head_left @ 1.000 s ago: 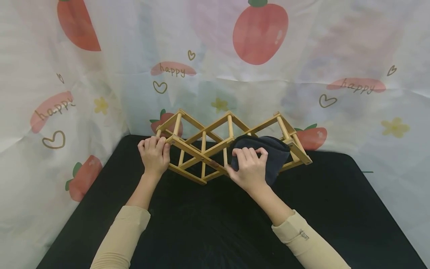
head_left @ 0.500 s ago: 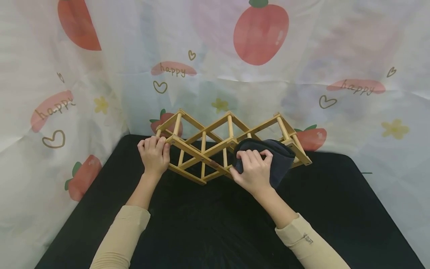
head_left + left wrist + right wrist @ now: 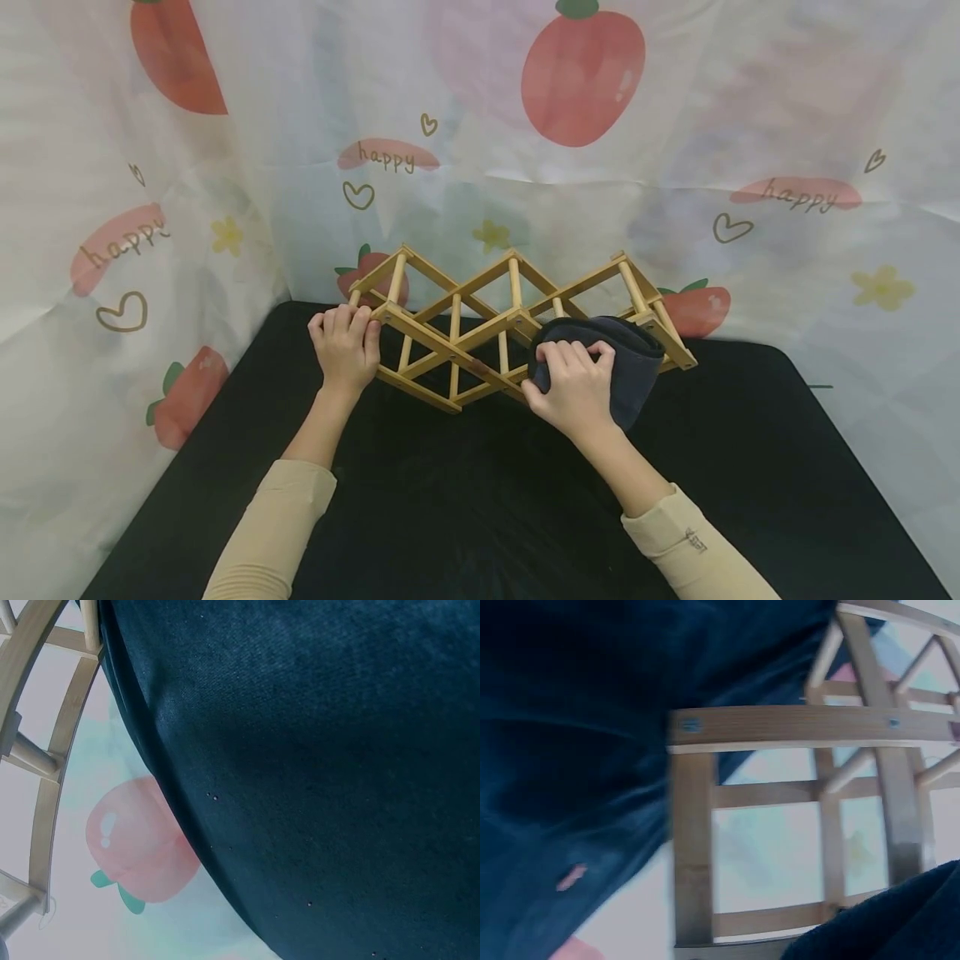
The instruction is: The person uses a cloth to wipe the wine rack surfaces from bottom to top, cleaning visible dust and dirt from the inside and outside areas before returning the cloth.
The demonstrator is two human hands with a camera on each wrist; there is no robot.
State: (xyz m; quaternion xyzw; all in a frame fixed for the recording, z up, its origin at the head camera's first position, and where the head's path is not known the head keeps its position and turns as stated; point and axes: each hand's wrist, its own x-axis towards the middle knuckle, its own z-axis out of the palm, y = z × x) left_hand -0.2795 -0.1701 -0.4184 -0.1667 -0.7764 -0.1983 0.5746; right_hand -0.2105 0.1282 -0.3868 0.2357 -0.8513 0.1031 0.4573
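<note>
A wooden lattice rack (image 3: 453,353) of crossed slats and round dowels stands toward the back of the table. At its left end, my left hand (image 3: 345,348) grips the frame, fingers over the top. My right hand (image 3: 573,390) pinches a folded dark blue cloth (image 3: 636,367) against the front slats near the right end, thumb low on the left. The cloth covers part of the rack there. Slats of the rack (image 3: 75,705) show at the left of the left wrist view, without the hand. In the right wrist view, the cloth (image 3: 900,922) fills the lower right corner beside the slats.
A black-covered table (image 3: 450,508) spreads under both forearms. Behind and to the left hangs a pale curtain (image 3: 465,100) printed with red fruit, hearts and "happy"; the rack stands close in front of it.
My right hand has slid with the cloth to the right and a little down along the front of the rack. The left hand and the rack have stayed in place.
</note>
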